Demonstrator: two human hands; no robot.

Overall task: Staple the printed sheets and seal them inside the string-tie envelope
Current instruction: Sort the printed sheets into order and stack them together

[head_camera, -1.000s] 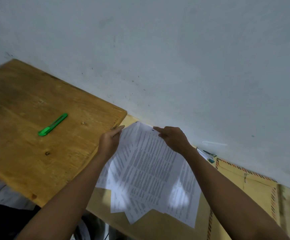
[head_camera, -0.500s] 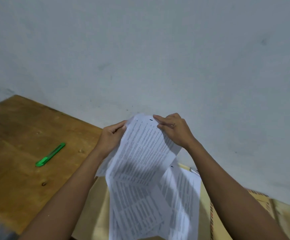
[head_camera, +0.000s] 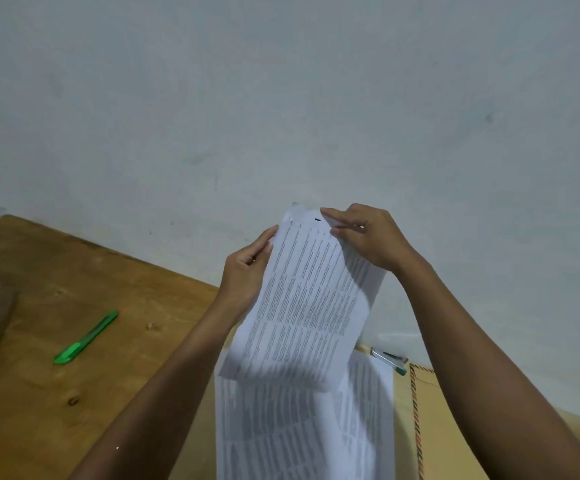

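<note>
Biggest thing in view is the wall [head_camera: 281,98], plain grey-white, taking up the whole top half. Below it the wooden table [head_camera: 56,393] runs off to my left, w/ a lighter tan surface on the right side.

On that right side is the string-tie envelope [head_camera: 430,427], lying flat, striped border showing along its edge. Can't see the flap or string from here, my right arm covers most of it. Prob parked there so it's ready once the pages are joined.

The printed sheets [head_camera: 302,306] are up in the air in front of me, held by the top edge so the rest hangs down and the edges can square up. Lower pages trail toward the table, a bit fanned and blurry. There's a small dark mark near the top edge, might be a staple, can't say for sure.

My left hand [head_camera: 243,271] is pinching the left side of the stack near the top, thumb on front. My right hand [head_camera: 368,237] pinches the top right corner btwn thumb and fingertips, prob to line the corners up.

Smaller stuff: green cutter [head_camera: 85,337] on the table to my left, well apart from everything. Just past the sheets by the wall, smth that looks like the stapler [head_camera: 390,362], partly hidden.
</note>
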